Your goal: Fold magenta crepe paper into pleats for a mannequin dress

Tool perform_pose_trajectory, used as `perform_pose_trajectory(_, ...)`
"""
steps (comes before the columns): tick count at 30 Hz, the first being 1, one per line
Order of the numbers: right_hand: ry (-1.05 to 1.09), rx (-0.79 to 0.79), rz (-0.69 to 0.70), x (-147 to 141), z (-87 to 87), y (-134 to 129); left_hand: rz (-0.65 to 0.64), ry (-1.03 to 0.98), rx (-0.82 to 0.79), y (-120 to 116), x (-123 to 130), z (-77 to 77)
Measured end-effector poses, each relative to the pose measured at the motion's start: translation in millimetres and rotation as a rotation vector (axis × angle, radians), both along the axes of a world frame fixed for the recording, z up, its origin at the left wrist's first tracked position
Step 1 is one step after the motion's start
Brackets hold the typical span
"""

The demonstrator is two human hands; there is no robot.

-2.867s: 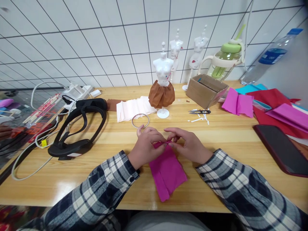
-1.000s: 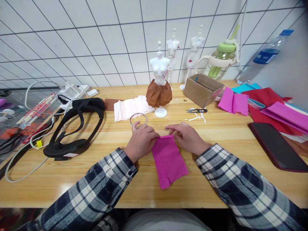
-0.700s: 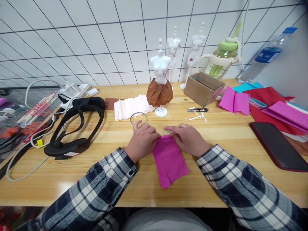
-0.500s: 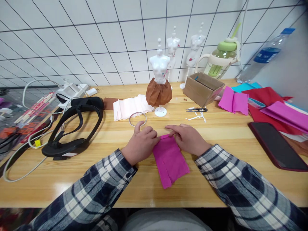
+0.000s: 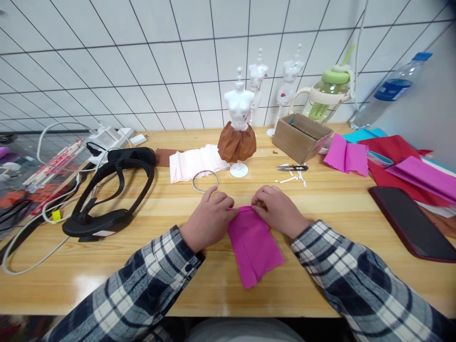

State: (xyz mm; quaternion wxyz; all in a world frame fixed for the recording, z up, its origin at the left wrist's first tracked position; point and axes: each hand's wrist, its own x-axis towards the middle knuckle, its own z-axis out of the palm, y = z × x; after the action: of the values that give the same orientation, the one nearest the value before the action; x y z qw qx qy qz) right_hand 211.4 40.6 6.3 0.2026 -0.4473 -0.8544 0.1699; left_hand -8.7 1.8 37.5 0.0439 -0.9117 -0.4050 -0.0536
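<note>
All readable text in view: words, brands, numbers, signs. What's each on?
Nothing reads with certainty.
Blue label on the clear bottle: pale print, too small and blurred.
Red-and-white strips, far left: marks, too blurred.
Orange marks beside them: too blurred.
Yellow tag on the white cable: no print I can make out.

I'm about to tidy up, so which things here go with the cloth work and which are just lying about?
Cloth work, probably:
pink cloth, in left hand and right hand
snips
red cloth
dress form

Just lying about, it seems:
phone
black headband
water bottle
</note>
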Motion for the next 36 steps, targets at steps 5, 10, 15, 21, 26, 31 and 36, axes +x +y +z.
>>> perform_pose_trajectory(5,0.093,-0.089,-0.069,3.4,2.1,1.5,0.152,-0.297,-0.033,5.4,-10.4,4.6)
perform_pose_trajectory(10,0.422,0.147,-0.441,15.6,15.4,-4.5,0.180,-0.601,0.013,9.8,-21.9,6.3)
perform_pose_trajectory(15,0.454,0.398,-0.317,21.6,24.5,-12.0,0.249,-0.705,0.302,-0.4,-27.5,6.9)
perform_pose_trajectory(21,0.119,0.151,0.213,9.1,10.5,5.8,0.106,-0.294,0.083,2.2,-15.0,4.9)
perform_pose_trajectory(26,0.106,0.098,0.250,13.3,7.8,9.8,0.138,-0.194,-0.031,9.0,-4.9,-2.4)
perform_pose_trajectory(31,0.045,0.016,0.236,16.4,11.1,4.4,0.132,-0.138,-0.065,9.9,-6.0,-3.7)
perform_pose_trajectory(36,-0.018,0.028,0.199,7.7,12.0,-2.9,0.129,-0.119,-0.068,8.9,-4.4,-4.2)
